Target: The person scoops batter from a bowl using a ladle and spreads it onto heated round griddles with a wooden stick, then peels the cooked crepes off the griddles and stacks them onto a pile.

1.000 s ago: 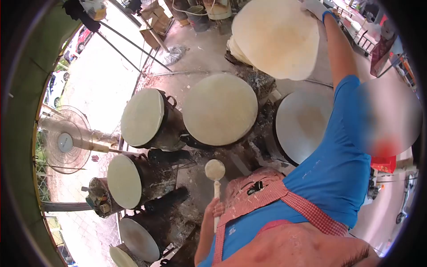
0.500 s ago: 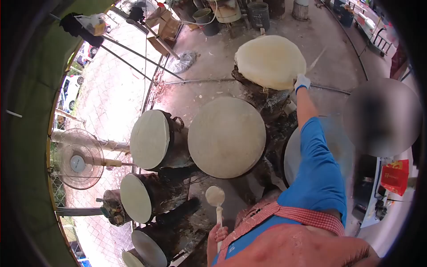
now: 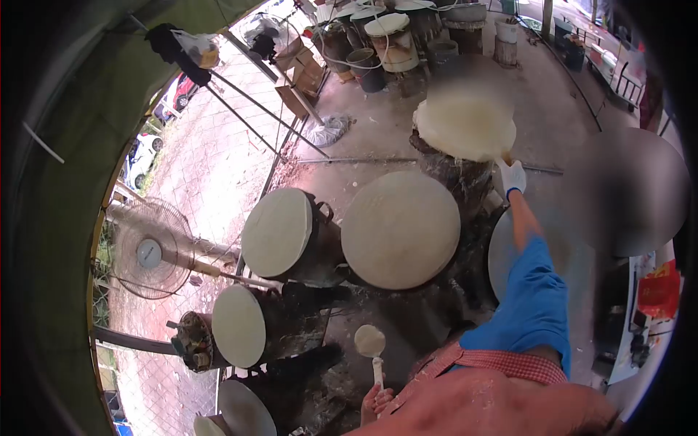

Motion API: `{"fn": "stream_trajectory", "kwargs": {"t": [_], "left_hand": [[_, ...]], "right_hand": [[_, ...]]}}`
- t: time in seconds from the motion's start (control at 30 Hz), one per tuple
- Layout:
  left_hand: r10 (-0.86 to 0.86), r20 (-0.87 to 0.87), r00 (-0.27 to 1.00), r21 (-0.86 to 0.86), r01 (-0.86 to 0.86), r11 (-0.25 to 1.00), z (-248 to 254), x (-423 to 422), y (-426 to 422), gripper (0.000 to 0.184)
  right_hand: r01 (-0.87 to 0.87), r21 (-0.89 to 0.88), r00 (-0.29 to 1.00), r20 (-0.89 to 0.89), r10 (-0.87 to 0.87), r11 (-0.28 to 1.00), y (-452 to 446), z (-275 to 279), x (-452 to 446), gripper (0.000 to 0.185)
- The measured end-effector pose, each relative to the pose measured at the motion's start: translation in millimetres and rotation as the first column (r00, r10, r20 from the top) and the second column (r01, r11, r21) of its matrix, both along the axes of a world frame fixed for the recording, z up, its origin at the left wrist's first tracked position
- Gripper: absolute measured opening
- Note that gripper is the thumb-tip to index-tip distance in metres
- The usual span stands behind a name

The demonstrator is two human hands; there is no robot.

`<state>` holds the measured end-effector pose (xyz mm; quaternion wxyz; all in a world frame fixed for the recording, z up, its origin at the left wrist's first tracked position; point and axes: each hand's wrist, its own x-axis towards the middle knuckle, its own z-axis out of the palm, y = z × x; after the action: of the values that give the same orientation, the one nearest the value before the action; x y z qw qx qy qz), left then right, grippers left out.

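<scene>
My left hand is wrapped round the handle of a ladle, whose round head is coated in pale batter. My right hand, in a white glove with a blue cuff, reaches forward to the near edge of a large round stack of thin pale pancakes. Its fingers look closed by a small brown piece, but what they grip is too small to make out. Part of the stack is blurred. Between my hands lies a round griddle covered with a pale layer.
More round griddles on drum stoves stand to the left, one beside the middle one and another nearer. A fan stands at far left. Buckets line the back. A red bag is at right.
My view has tilted up, so things sit lower and further right, and more buckets show. The pale thin strip beside my right hand no longer shows. My left hand still holds the ladle.
</scene>
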<state>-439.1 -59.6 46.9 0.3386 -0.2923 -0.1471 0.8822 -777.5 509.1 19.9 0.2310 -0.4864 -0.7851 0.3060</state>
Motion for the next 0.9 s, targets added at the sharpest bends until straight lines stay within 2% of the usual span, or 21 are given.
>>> {"fn": "stream_trajectory", "kwargs": {"t": [0.03,0.1,0.13,0.17,0.2,0.23,0.3,0.33,0.37,0.4,0.43,0.47,0.53,0.57,0.67,0.7,0.77,0.8,0.83,0.87,0.9], "left_hand": [[0.012,-0.006,1.0,-0.004,-0.012,1.0,-3,13,-8,0.027],[0.003,-0.071,0.997,-0.077,-0.008,0.997,-5,31,-30,0.018],[0.003,-0.112,0.994,-0.132,-0.017,0.991,-6,41,-37,0.014],[0.006,-0.163,0.987,-0.211,-0.041,0.977,-6,55,-42,0.012],[0.014,-0.217,0.976,-0.299,-0.081,0.951,-6,68,-43,0.012],[0.026,-0.27,0.962,-0.39,-0.135,0.911,-6,84,-40,0.014],[0.084,-0.327,0.941,-0.549,-0.261,0.794,0,120,-24,0.022],[0.147,-0.325,0.934,-0.601,-0.324,0.73,2,138,-12,0.027],[0.225,-0.356,0.907,-0.685,-0.417,0.597,13,149,4,0.028],[0.343,-0.306,0.888,-0.74,-0.449,0.501,22,161,22,0.028],[0.458,-0.251,0.853,-0.65,-0.499,0.573,14,177,29,0.025],[0.548,-0.126,0.827,-0.835,-0.387,0.392,11,193,47,0.01],[0.774,-0.102,0.625,-0.692,-0.604,0.396,9,229,65,0.011],[0.841,-0.08,0.536,-0.625,-0.684,0.377,13,242,71,0.011],[0.959,-0.111,0.26,-0.554,-0.817,0.158,13,303,88,0.014],[0.967,-0.152,0.204,-0.513,-0.853,0.1,14,323,97,0.014],[0.976,-0.213,0.052,-0.423,-0.905,-0.044,14,360,115,0.015],[0.985,-0.174,-0.01,-0.468,-0.879,-0.092,23,377,120,0.015],[0.978,-0.197,-0.063,-0.473,-0.868,-0.151,20,399,125,0.016],[0.968,-0.226,-0.106,-0.476,-0.856,-0.205,13,421,127,0.017],[0.968,-0.219,-0.124,-0.472,-0.855,-0.216,2,446,126,0.017]], "right_hand": [[-0.001,0.001,1.0,0.002,0.001,1.0,-22,6,14,0.057],[-0.32,0.069,0.947,-0.014,0.322,0.945,-68,19,37,0.051],[-0.41,0.129,0.904,-0.073,0.421,0.903,-96,19,47,0.045],[-0.536,0.015,0.832,-0.162,0.531,0.844,-129,36,59,0.042],[-0.696,0.028,0.657,-0.377,0.653,0.717,-149,19,58,0.038],[-0.789,-0.268,0.614,-0.384,0.69,0.553,-176,23,62,0.034],[-0.724,-0.6,0.516,-0.143,0.844,0.341,-237,56,76,0.031],[-0.812,-0.54,0.377,-0.194,0.906,0.222,-272,50,84,0.031],[-0.861,-0.492,0.193,-0.079,0.978,0.131,-304,50,92,0.03],[-0.884,-0.467,-0.017,-0.022,1.0,-0.025,-335,36,97,0.028],[-0.846,-0.512,-0.15,-0.045,0.988,-0.151,-368,27,109,0.03],[-0.785,-0.567,-0.257,-0.067,0.964,-0.248,-397,17,128,0.032],[-0.685,-0.552,-0.543,-0.048,0.838,-0.475,-452,2,173,0.031],[-0.643,-0.517,-0.642,-0.04,0.766,-0.565,-472,-2,194,0.03],[-0.424,-0.58,-0.863,0.025,0.505,-0.695,-535,8,277,0.03],[-0.338,-0.498,-0.917,-0.015,0.398,-0.798,-551,-4,296,0.032],[-0.197,-0.426,-0.969,-0.05,0.24,-0.883,-579,6,347,0.033],[-0.108,-0.246,-0.994,0.004,0.11,-0.963,-601,-22,359,0.036],[-0.048,-0.133,-0.997,0.058,0.041,-0.99,-617,-15,386,0.037],[-0.02,-0.204,-0.994,0.113,-0.004,-0.979,-632,-3,415,0.038],[0.033,-0.155,-0.977,0.202,-0.064,-0.987,-644,11,446,0.038]]}}
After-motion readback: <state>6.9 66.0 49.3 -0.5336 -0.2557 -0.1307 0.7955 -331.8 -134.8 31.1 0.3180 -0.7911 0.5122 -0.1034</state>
